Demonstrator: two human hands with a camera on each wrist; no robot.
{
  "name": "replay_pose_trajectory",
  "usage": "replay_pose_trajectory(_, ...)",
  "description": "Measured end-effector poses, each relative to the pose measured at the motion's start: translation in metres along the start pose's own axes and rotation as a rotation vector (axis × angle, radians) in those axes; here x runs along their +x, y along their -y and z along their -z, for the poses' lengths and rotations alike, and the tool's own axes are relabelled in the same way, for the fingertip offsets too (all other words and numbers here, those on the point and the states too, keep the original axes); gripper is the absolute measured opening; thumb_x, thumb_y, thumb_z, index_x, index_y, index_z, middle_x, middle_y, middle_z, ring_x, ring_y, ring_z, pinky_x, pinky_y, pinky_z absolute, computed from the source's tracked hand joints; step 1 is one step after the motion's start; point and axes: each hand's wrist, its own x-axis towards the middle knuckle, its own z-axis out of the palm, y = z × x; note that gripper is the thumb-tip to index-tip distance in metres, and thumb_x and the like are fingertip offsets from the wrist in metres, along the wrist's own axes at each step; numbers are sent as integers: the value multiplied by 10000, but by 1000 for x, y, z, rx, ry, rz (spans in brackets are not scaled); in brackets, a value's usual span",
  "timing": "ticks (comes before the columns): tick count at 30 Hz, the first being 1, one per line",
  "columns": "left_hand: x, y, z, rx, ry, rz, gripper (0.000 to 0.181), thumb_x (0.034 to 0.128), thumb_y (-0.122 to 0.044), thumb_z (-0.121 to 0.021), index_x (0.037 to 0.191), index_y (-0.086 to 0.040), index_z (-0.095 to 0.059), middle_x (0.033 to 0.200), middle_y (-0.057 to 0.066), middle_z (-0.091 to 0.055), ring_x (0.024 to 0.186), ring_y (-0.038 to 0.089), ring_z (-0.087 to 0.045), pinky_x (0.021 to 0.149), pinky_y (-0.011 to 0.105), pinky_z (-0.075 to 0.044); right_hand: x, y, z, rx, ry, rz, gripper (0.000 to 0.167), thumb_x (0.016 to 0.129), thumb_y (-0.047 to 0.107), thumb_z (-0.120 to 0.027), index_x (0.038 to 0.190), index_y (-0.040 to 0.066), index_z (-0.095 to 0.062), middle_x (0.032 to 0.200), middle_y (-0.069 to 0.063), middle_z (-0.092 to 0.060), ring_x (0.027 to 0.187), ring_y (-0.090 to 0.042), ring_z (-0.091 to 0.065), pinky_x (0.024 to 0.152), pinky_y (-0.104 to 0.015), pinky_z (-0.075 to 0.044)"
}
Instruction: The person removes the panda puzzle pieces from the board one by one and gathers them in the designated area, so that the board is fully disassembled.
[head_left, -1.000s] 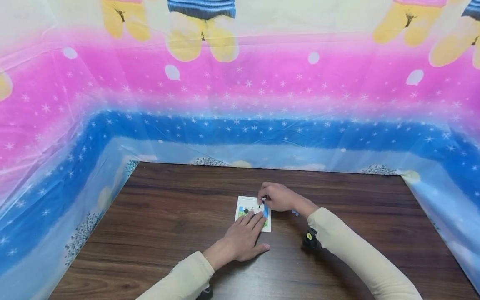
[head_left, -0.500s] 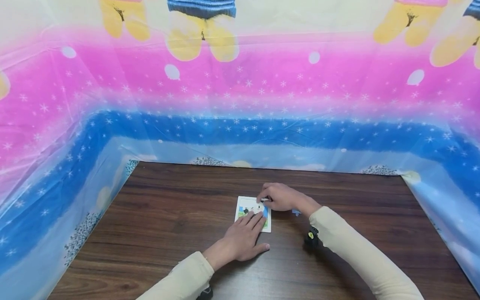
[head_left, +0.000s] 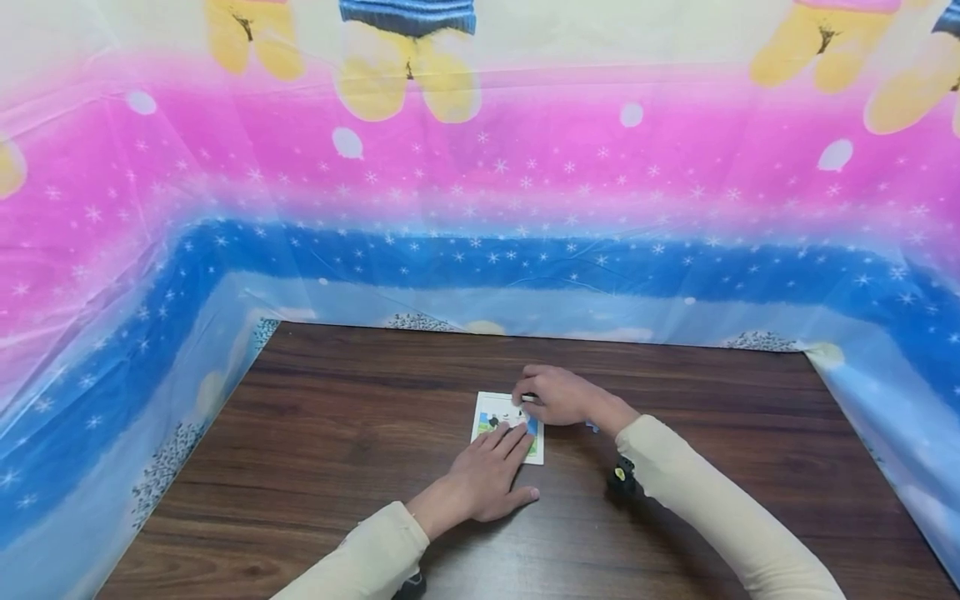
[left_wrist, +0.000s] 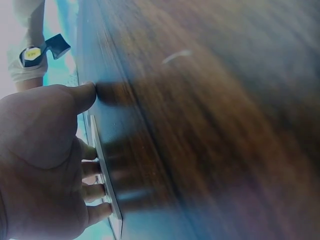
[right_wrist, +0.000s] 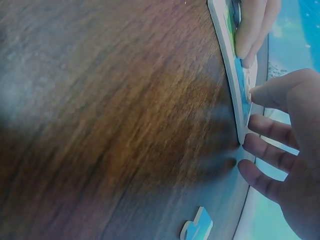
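A small white-bordered jigsaw puzzle board [head_left: 538, 450] with a cartoon picture lies on the wooden table. My left hand [head_left: 491, 475] rests on its lower part, fingers straight and thumb spread out onto the table. In the left wrist view, the left fingertips [left_wrist: 102, 210] touch the board's face. My right hand [head_left: 558, 394] is at the board's upper right corner, thumb and fingers curled down around a puzzle piece, mostly hidden by them. In the right wrist view, the right thumb tip touches the board's surface. A loose blue puzzle piece [right_wrist: 200, 226] lies on the table beside the right hand.
The dark wooden table [head_left: 360, 433] is bordered at the back and sides by a printed pink and blue cloth [head_left: 480, 200]. Black wrist devices [head_left: 622, 473] show below the cream sleeves [head_left: 697, 500].
The right fingers shift slightly at the board's upper right corner, and a white edge shows more between them. The left hand and the board keep their places.
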Motion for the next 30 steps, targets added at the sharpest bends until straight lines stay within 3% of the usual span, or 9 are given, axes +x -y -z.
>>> replay_pose_trajectory(8,-1,-1,4,10,21,6,774,1039,-606,-412,1630,-128,-266,1709,43,-193,1565,263,-194,1247,415,-240,0,-2,2,39,3,9,106,1025,194,-620,1083,214,-707,1043,33,-620,820,-107,-527,751,-349,-500)
replay_pose_trajectory(17,-2,-1,6,8,29,5,786,1041,-606,-406,1636,-121,-239,1713,53,-172,1567,277,-185,1248,432,-236,-7,-9,2,140,-28,12,158,986,168,-682,1136,208,-711,1131,37,-654,1024,-161,-596,901,-435,-519)
replay_pose_trajectory(23,1,0,3,-1,27,-5,785,1044,-601,-406,1636,-113,-237,1712,62,-174,1566,288,-183,1248,443,-233,-8,-13,1,176,-33,-8,114,968,175,-724,1069,225,-706,1063,81,-676,976,-112,-605,895,-386,-525)
replay_pose_trajectory(30,1,0,0,2,14,-3,782,1044,-600,-411,1634,-113,-246,1709,69,-186,1564,290,-188,1246,454,-236,-9,-15,2,279,-66,-71,175,957,97,-725,1125,147,-717,1007,67,-692,924,-78,-649,842,-312,-562)
